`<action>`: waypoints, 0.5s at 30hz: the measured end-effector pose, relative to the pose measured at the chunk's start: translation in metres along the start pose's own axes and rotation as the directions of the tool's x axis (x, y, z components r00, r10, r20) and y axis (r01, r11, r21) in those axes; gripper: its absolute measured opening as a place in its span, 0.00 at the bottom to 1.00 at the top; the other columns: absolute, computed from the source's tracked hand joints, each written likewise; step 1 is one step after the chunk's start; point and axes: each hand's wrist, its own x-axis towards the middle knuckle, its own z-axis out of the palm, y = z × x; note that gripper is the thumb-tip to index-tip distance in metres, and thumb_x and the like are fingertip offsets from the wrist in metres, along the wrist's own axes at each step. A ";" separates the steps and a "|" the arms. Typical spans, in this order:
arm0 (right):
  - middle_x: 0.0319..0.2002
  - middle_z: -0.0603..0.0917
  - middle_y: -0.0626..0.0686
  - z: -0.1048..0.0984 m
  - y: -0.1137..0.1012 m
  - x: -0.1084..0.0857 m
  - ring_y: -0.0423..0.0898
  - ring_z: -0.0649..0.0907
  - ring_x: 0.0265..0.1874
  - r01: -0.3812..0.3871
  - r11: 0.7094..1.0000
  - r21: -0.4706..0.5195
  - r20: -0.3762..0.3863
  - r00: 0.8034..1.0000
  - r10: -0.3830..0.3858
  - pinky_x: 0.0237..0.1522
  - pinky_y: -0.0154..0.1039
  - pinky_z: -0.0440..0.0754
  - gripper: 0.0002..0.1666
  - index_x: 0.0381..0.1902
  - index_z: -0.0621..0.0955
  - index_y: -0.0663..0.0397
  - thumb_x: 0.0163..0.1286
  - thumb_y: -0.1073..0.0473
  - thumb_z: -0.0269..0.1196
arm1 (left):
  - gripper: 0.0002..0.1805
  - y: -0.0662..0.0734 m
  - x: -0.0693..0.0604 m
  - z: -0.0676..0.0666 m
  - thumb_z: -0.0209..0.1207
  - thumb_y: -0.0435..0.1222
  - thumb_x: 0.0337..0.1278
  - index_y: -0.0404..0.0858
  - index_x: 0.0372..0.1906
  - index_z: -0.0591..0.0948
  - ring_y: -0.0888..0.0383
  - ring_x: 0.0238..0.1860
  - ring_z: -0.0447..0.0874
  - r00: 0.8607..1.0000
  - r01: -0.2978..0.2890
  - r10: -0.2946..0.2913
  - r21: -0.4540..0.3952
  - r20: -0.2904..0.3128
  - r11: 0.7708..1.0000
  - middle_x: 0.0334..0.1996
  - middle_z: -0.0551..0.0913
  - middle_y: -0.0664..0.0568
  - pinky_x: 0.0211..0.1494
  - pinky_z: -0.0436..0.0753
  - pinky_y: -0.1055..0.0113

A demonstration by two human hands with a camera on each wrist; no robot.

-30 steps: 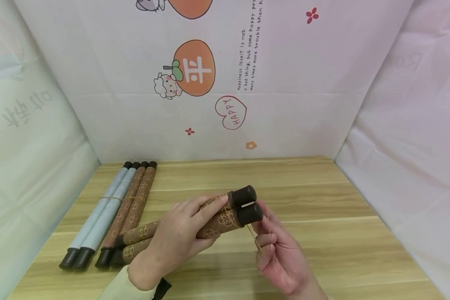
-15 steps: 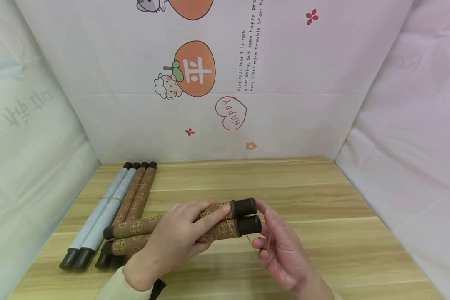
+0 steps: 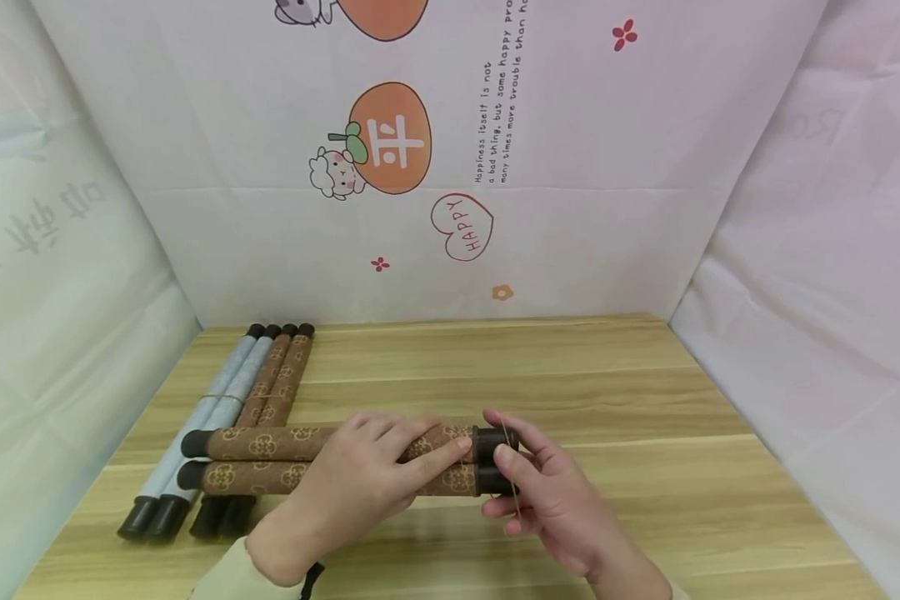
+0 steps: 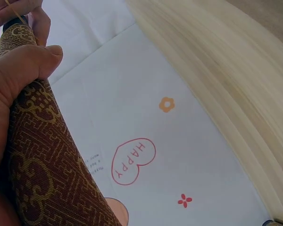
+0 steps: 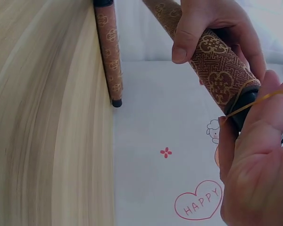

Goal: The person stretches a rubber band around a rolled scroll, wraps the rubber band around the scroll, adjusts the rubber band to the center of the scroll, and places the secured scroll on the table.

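Observation:
Two brown scrolls [image 3: 262,443] with gold patterns and black end caps lie side by side, held level above the wooden table. My left hand [image 3: 360,475] grips both near their right half, thumb along the top; the left wrist view shows that thumb over a patterned scroll [image 4: 37,146]. At their right ends my right hand [image 3: 570,508] has its thumb and fingers around the black caps, holding a thin yellowish rubber band [image 5: 257,100] stretched across them. Another loop of band circles the scrolls beside the caps. Part of the caps is hidden by the right fingers.
On the table's left lie two pale blue scrolls [image 3: 195,433] and brown scrolls [image 3: 288,375], with a thin band around them; the held pair overlaps them in view. The wooden tabletop [image 3: 607,375] ends at white printed cloth [image 3: 570,208] behind and at both sides.
The held scrolls have swung from slanting to level, their right ends lowering. My right hand has moved up to the caps, its thumb now over them with the band stretched across.

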 end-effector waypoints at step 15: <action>0.57 0.75 0.64 0.002 0.006 0.007 0.42 0.88 0.28 -0.076 0.995 -0.064 -0.022 0.997 0.074 0.29 0.31 0.86 0.42 0.80 0.64 0.39 0.74 0.54 0.67 | 0.23 0.010 0.005 0.003 0.52 0.39 0.71 0.55 0.66 0.82 0.54 0.38 0.87 0.997 -0.031 0.032 0.016 -0.066 0.999 0.49 0.87 0.53 0.34 0.84 0.59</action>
